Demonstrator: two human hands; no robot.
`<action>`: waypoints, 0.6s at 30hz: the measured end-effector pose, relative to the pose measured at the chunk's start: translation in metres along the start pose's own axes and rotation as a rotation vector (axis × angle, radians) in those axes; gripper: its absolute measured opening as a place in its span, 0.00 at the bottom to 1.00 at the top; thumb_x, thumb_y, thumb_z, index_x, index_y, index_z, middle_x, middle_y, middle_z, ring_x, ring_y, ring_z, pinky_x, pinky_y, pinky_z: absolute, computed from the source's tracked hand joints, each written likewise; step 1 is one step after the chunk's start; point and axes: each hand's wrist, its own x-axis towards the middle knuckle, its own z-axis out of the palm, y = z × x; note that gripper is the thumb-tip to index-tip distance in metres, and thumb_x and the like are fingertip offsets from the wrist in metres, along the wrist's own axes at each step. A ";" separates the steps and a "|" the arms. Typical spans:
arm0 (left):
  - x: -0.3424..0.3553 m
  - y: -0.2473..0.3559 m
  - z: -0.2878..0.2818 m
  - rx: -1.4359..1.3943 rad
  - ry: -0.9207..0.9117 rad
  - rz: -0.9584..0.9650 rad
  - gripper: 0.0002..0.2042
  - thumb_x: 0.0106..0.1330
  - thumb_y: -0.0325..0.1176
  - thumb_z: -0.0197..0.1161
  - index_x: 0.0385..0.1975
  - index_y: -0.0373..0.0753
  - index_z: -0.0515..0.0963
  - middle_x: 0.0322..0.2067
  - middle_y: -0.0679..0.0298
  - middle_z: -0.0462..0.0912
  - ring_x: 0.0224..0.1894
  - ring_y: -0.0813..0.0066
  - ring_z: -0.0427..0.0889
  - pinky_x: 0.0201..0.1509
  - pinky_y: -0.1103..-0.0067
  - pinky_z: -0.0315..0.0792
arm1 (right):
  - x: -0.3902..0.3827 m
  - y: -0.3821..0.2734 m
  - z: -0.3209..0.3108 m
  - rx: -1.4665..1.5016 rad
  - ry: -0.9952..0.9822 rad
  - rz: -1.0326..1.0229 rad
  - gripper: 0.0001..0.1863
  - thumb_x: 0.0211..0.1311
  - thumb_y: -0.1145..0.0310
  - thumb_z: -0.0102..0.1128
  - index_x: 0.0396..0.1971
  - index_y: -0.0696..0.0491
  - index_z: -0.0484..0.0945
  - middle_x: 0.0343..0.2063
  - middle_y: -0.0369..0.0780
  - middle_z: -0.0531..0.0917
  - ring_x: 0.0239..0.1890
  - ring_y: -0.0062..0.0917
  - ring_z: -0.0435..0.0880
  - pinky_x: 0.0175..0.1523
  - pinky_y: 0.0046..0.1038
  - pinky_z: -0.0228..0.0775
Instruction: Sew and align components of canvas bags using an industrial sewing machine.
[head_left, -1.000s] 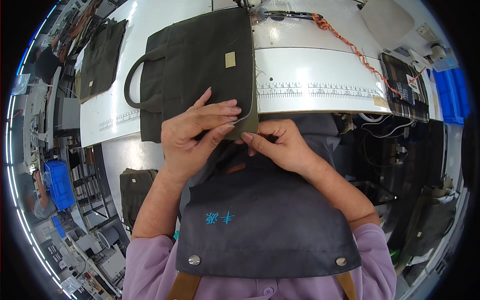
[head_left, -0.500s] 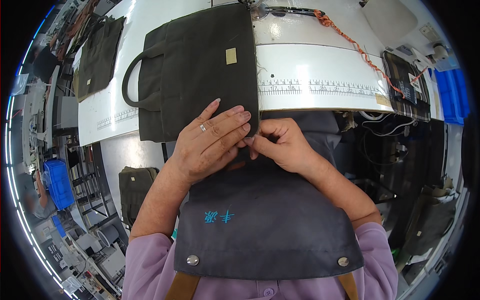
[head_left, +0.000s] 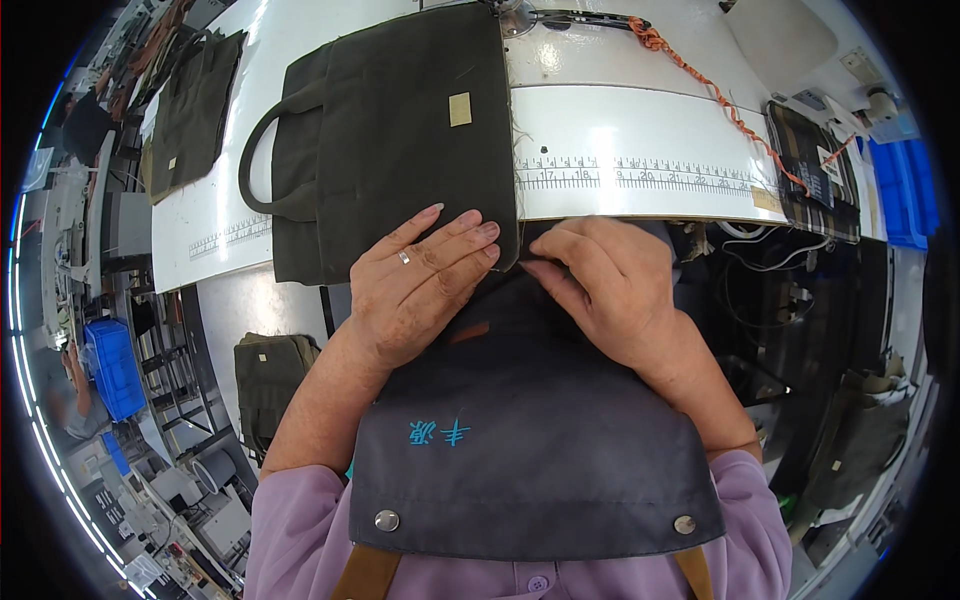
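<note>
A dark olive fabric bag lies on the white table, its loop handle toward the left and frayed threads along its right edge. On it sits a small cream patch. My left hand, with a ring on one finger, rests flat on the bag's near right corner, fingers stretched out. Just right of that corner, my right hand has its fingers bent in and the thumb drawn close to the index finger. Whatever sits between those fingertips is too small to make out.
A printed ruler scale runs along the table. An orange cord hangs from a dark bar at the back. More olive pieces lie at the left, and a plaid piece sits at the right. Blue bins stand beyond.
My right hand has moved off the bag's corner, slightly to the right, and turned its back upward. My left hand stays on the bag, its fingers now flatter.
</note>
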 end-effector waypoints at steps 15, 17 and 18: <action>0.005 0.001 -0.019 0.236 0.016 -0.132 0.16 0.57 0.26 0.67 0.47 0.40 0.85 0.51 0.63 0.87 0.60 0.66 0.83 0.71 0.59 0.65 | 0.034 -0.001 -0.005 -0.196 0.091 -0.411 0.07 0.45 0.71 0.65 0.28 0.53 0.82 0.34 0.35 0.85 0.42 0.24 0.87 0.45 0.24 0.77; 0.006 -0.005 -0.037 0.365 -0.052 -0.179 0.21 0.55 0.17 0.58 0.49 0.37 0.84 0.53 0.59 0.87 0.61 0.59 0.83 0.72 0.58 0.64 | 0.034 0.000 -0.008 -0.200 0.090 -0.402 0.07 0.45 0.72 0.65 0.28 0.53 0.82 0.34 0.35 0.85 0.42 0.23 0.87 0.44 0.24 0.77; 0.006 -0.007 -0.039 0.364 -0.089 -0.128 0.23 0.56 0.16 0.55 0.52 0.37 0.84 0.55 0.60 0.85 0.62 0.61 0.81 0.72 0.57 0.64 | 0.033 0.001 -0.008 -0.197 0.048 -0.375 0.07 0.46 0.72 0.65 0.28 0.53 0.81 0.34 0.35 0.85 0.41 0.22 0.87 0.43 0.23 0.76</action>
